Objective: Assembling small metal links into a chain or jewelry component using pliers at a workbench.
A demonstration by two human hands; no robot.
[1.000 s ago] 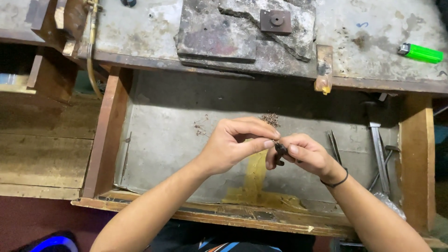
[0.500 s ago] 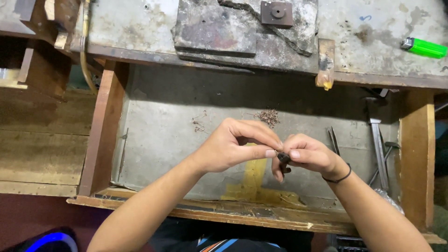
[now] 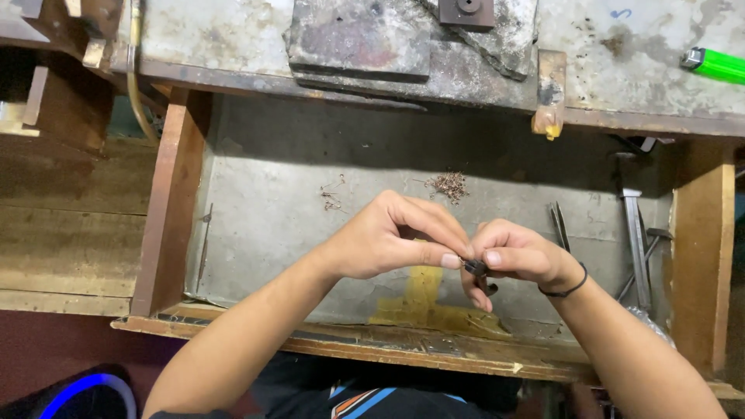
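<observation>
Both hands met over the open grey drawer (image 3: 272, 202) of a worn workbench (image 3: 621, 70), a little in front of the person's body. Left hand (image 3: 388, 240) had its fingers curled, thumb and forefinger pinched shut at their tips on a small dark piece (image 3: 475, 268). Right hand (image 3: 520, 256) was closed round the same piece from the other side, thumb pressed on top, the other fingers folded beneath; a black band (image 3: 570, 289) sat on that wrist. The piece lay between the two sets of fingertips, held above a yellow stain (image 3: 423, 299) on the drawer floor, too small to tell its kind. A little heap of fine brown wire bits (image 3: 448, 185) lay farther back in the drawer, well apart from the hands. Metal tweezers (image 3: 559, 225) and a long metal tool (image 3: 635, 233) lay at the right side. A green lighter (image 3: 714, 64) rested on the bench top
</observation>
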